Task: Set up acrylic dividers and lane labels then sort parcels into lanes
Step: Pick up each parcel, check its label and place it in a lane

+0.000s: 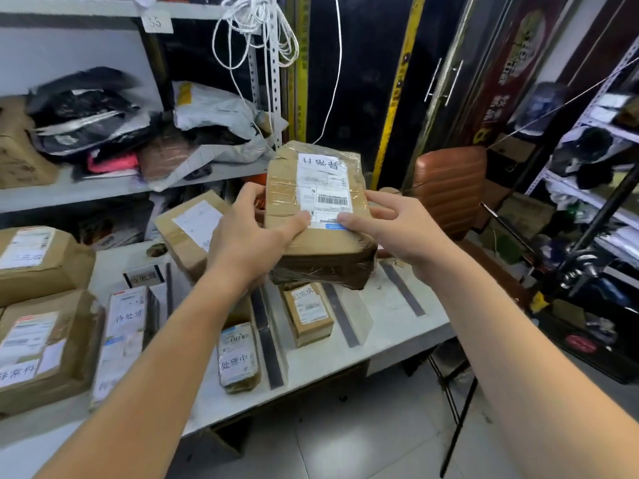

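I hold a taped cardboard parcel (321,236) with a white shipping label above the white table (390,326). My left hand (252,233) grips its left side, thumb on top near the label. My right hand (397,226) holds the right edge, thumb on the label's lower corner. Below it, clear acrylic dividers with dark bases (340,314) split the table into lanes. One small labelled parcel (307,314) lies in one lane, another (238,357) in the lane to its left, and a white parcel (124,337) further left.
Larger cardboard boxes (38,350) are stacked at the table's left, another box (193,226) behind my left hand. A metal shelf (103,188) with bagged parcels stands behind. A brown chair (449,188) and a dark tripod pole (594,229) are on the right.
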`<move>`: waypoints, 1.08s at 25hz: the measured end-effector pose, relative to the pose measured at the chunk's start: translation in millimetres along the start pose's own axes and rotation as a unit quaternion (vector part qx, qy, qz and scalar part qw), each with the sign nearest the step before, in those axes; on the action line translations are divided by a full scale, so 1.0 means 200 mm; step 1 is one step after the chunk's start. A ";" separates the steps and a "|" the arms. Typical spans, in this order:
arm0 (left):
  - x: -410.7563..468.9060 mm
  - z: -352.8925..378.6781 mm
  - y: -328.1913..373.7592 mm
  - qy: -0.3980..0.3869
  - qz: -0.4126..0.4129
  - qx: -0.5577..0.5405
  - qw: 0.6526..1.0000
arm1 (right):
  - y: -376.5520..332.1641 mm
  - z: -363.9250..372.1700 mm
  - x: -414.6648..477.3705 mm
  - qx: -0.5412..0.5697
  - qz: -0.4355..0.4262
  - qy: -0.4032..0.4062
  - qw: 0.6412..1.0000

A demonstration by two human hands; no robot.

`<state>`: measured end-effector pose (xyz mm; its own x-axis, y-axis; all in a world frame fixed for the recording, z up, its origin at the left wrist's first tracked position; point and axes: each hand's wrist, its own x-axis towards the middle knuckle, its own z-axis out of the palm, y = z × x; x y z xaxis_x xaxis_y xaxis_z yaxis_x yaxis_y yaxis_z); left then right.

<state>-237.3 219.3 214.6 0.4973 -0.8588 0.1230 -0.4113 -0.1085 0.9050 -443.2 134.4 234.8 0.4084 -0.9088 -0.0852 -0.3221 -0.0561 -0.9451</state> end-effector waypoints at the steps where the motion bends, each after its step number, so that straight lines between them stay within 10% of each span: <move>1: -0.01 0.09 0.02 0.001 -0.004 0.001 1.000 | 0.05 -0.08 0.01 0.006 0.002 -0.007 1.000; 14: -0.34 1.24 -0.02 0.019 -0.135 -0.068 0.988 | 0.86 -0.85 0.19 -0.026 0.070 -0.107 0.991; 27: -0.35 1.67 -0.54 -0.052 -0.248 -0.134 0.958 | 1.52 -0.76 0.36 -0.075 0.164 -0.116 0.977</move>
<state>-482.8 123.7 -27.8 0.4967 -0.7813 -0.3779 0.0748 -0.3952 0.9155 -641.1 -10.0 -11.4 0.4390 -0.7710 -0.4614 -0.5822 0.1471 -0.7996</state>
